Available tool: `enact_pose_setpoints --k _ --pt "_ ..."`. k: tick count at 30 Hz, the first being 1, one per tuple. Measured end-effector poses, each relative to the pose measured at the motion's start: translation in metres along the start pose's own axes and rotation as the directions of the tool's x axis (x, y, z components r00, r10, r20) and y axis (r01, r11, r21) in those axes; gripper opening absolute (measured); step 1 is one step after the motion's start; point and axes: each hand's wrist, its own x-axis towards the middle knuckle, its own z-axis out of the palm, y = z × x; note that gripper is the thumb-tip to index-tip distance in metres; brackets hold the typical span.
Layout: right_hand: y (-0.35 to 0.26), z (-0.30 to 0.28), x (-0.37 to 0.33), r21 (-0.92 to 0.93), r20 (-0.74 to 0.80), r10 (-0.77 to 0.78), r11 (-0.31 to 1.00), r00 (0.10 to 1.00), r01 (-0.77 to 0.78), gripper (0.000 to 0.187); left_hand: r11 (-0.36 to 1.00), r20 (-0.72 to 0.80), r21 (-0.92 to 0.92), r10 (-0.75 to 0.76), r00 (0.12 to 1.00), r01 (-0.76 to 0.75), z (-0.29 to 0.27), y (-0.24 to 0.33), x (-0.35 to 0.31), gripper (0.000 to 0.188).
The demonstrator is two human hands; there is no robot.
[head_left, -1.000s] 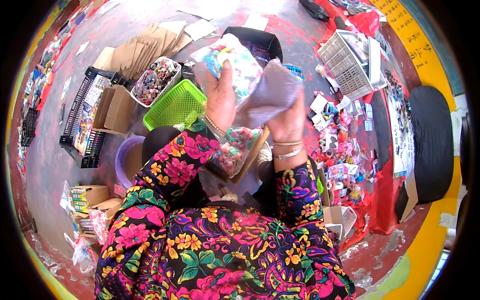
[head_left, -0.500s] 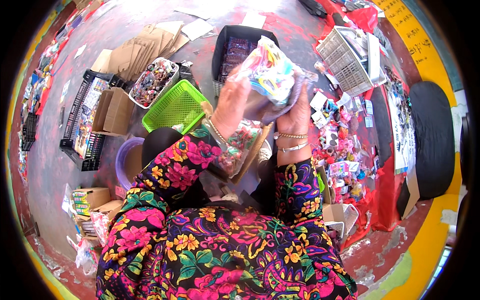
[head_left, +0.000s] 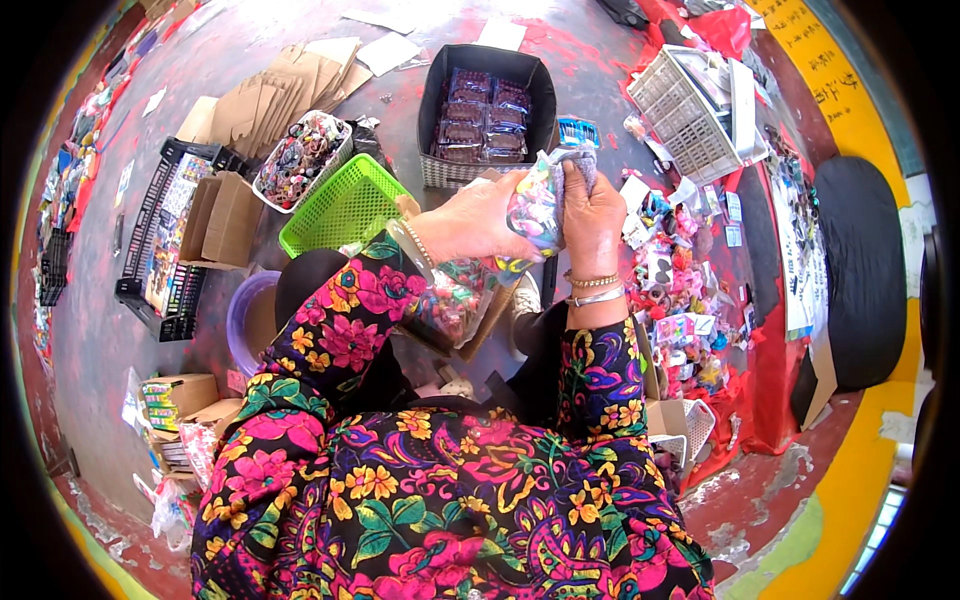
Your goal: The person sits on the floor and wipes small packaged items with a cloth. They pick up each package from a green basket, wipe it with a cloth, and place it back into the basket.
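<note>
My left hand (head_left: pixel 478 222) is closed around the side of a clear plastic bag (head_left: pixel 537 208) full of small colourful pieces. At the bag's upper right, my right hand (head_left: pixel 594 222) pinches a bunched greyish part (head_left: pixel 577 158), thumb on top; whether that is the bag's own backing or a separate cloth I cannot tell. The bag is tilted, and my fingers partly cover it. Below my hands, between my knees, an open cardboard box (head_left: pixel 484 322) holds more clear bags with colourful contents (head_left: pixel 452 305).
Ahead stands a black-lined basket (head_left: pixel 437 108) of dark packets. To the left are a green basket (head_left: pixel 300 235), a white basket of hair ties (head_left: pixel 305 160), a black crate (head_left: pixel 178 318) and a purple tub (head_left: pixel 240 330). Small goods (head_left: pixel 690 290) cover the floor at right, near a tilted white crate (head_left: pixel 680 120).
My hands have come lower and closer together. The bag, held up and spread wide before, is now bunched between them, and the black-lined basket behind it shows fully.
</note>
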Motion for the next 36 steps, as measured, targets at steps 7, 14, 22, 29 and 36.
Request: enact_pose_setpoints --k 7,14,22,29,36 --pt "-0.008 -0.005 0.003 0.047 -0.133 -0.081 0.995 0.988 0.088 0.022 0.994 -0.104 0.013 0.112 0.988 -0.111 0.001 0.001 -0.001 0.073" --pt "-0.005 -0.045 0.022 0.436 0.082 0.425 0.798 0.902 -0.416 0.039 0.992 -0.133 -0.071 0.099 0.986 -0.109 -0.016 -0.017 -0.005 0.062" --pt "-0.007 -0.037 0.007 0.587 0.535 0.251 0.575 0.806 -0.569 0.036 0.907 -0.174 -0.389 0.100 0.980 -0.162 -0.026 -0.024 -0.006 0.060" --pt "0.001 -0.020 0.002 0.559 0.316 0.223 0.742 0.922 -0.371 0.021 0.932 -0.155 -0.324 0.116 0.981 -0.161 -0.011 -0.033 -0.001 0.064" --pt "0.007 -0.014 0.001 0.395 0.101 0.088 0.911 0.991 -0.121 0.014 0.937 -0.264 -0.303 0.095 0.960 -0.176 0.004 -0.025 0.002 0.079"
